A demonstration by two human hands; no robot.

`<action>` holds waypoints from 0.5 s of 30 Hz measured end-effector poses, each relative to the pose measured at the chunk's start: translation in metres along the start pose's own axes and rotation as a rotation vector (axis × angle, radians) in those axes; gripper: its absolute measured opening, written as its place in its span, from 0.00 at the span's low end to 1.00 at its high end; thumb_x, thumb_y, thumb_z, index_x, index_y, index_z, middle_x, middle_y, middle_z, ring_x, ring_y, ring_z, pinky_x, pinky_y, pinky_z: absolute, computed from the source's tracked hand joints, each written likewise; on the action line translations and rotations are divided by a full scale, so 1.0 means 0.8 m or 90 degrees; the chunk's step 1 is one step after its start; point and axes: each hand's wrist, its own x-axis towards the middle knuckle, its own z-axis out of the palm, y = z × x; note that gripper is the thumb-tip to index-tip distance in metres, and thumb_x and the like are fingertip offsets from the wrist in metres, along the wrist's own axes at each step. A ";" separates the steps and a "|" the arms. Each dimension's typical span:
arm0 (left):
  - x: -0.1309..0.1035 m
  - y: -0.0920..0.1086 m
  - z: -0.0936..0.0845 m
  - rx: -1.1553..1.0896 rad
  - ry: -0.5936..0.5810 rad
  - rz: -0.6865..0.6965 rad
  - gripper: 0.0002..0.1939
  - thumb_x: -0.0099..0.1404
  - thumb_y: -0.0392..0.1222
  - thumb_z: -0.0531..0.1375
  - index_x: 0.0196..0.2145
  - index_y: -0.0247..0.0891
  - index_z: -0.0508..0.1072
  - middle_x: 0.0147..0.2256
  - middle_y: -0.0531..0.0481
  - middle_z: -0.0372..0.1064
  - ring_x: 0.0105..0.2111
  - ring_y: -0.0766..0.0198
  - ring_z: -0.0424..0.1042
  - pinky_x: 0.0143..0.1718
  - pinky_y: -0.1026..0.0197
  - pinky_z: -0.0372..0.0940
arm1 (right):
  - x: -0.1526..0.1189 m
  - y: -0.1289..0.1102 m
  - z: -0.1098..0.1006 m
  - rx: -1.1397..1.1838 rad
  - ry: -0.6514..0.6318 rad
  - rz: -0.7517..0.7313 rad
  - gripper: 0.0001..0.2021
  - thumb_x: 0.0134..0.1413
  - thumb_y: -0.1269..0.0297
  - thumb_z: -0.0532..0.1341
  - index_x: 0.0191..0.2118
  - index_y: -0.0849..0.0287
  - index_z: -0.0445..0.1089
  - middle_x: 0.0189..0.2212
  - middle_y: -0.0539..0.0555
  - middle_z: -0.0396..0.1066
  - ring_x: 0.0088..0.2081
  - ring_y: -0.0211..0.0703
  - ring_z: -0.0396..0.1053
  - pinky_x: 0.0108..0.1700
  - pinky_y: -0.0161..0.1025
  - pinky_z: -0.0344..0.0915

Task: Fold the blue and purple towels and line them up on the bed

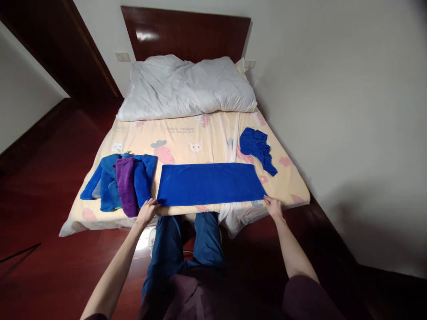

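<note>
A blue towel [208, 183] lies flat and spread lengthwise across the near part of the bed. My left hand [147, 211] pinches its near left corner, and my right hand [272, 207] has the near right corner between its fingers. Left of the towel is a pile of cloths, mostly blue [108, 186], with a purple cloth [126, 186] on top, close to my left hand. A crumpled blue cloth [256, 147] rests beyond the towel's far right corner.
The bed's patterned sheet [190, 142] hangs over the near edge, just in front of my legs. A white quilt [187, 86] is bunched by the dark wooden headboard [190, 33]. Walls stand behind and to the right.
</note>
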 end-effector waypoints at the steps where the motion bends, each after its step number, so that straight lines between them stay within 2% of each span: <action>1: -0.002 0.002 0.001 0.001 -0.009 0.004 0.19 0.67 0.31 0.53 0.44 0.39 0.83 0.41 0.39 0.76 0.45 0.51 0.70 0.45 0.52 0.61 | -0.004 -0.001 0.000 0.002 0.001 0.002 0.13 0.51 0.67 0.58 0.35 0.59 0.80 0.48 0.61 0.81 0.52 0.58 0.79 0.63 0.55 0.67; 9: -0.016 0.017 0.006 0.066 -0.021 0.007 0.21 0.64 0.28 0.53 0.47 0.38 0.82 0.41 0.37 0.76 0.46 0.50 0.71 0.46 0.53 0.63 | -0.010 -0.005 0.005 -0.017 0.039 0.011 0.11 0.51 0.66 0.58 0.34 0.55 0.79 0.41 0.56 0.83 0.50 0.53 0.79 0.61 0.54 0.69; 12: -0.015 0.022 0.012 0.073 -0.003 -0.023 0.21 0.65 0.29 0.53 0.48 0.37 0.81 0.42 0.36 0.76 0.46 0.49 0.71 0.47 0.52 0.64 | -0.014 -0.003 0.006 -0.103 0.009 0.008 0.15 0.54 0.71 0.55 0.38 0.55 0.80 0.45 0.55 0.82 0.56 0.49 0.76 0.62 0.52 0.69; 15: -0.014 0.026 0.017 0.093 -0.032 -0.048 0.21 0.66 0.29 0.52 0.48 0.35 0.81 0.43 0.36 0.76 0.48 0.49 0.71 0.49 0.52 0.66 | -0.016 -0.008 0.001 -0.182 -0.039 0.042 0.19 0.56 0.76 0.55 0.44 0.55 0.81 0.54 0.55 0.78 0.62 0.46 0.70 0.63 0.46 0.68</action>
